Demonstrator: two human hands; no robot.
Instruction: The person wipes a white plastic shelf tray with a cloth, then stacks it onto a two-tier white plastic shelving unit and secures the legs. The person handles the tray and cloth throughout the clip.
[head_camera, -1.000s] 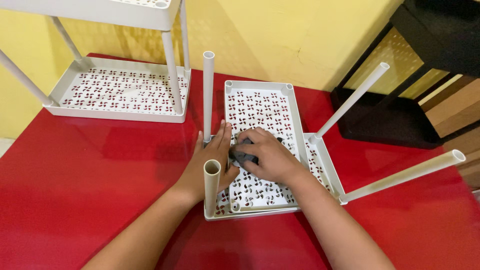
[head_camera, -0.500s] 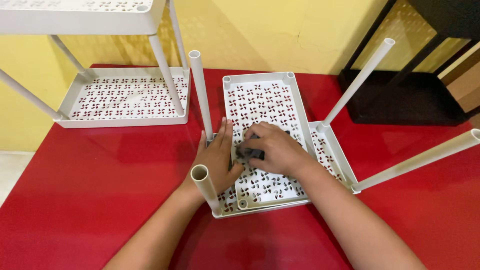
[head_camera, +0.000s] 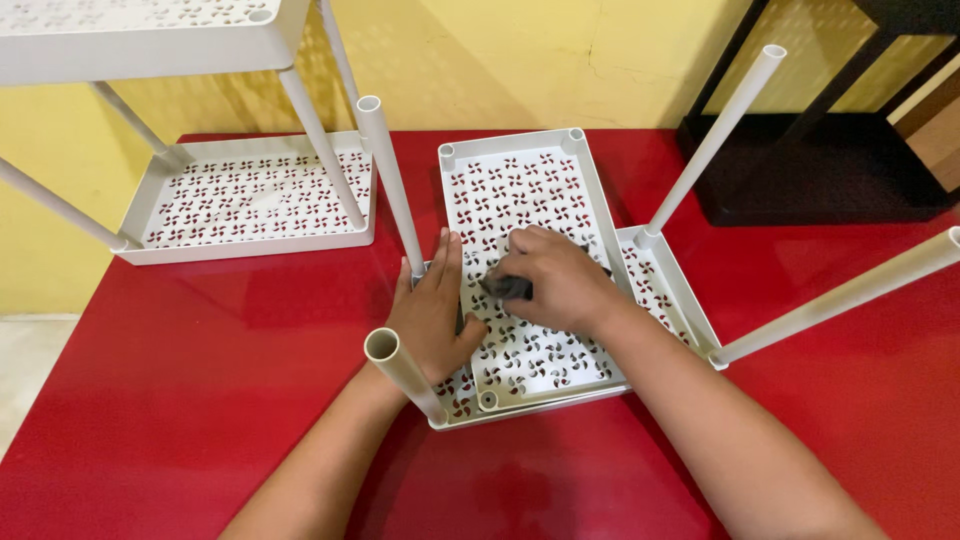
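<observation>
A white perforated plastic tray lies tilted on top of a second white tray that has several white tubes standing up from its corners. My left hand lies flat, fingers apart, on the left edge of the upper tray. My right hand is closed over a small dark grey object pressed against the tray's patterned surface. A white tube rises just in front of my left wrist, and another tube stands beyond my left fingers.
A white two-tier shelf rack stands at the back left on the red table. A dark wooden cabinet sits at the back right against the yellow wall. Long tubes stick out to the right.
The view has shifted slightly; the trays and rack now sit lower and more central. Both hands stay on the upper tray, the right one still on the dark object.
</observation>
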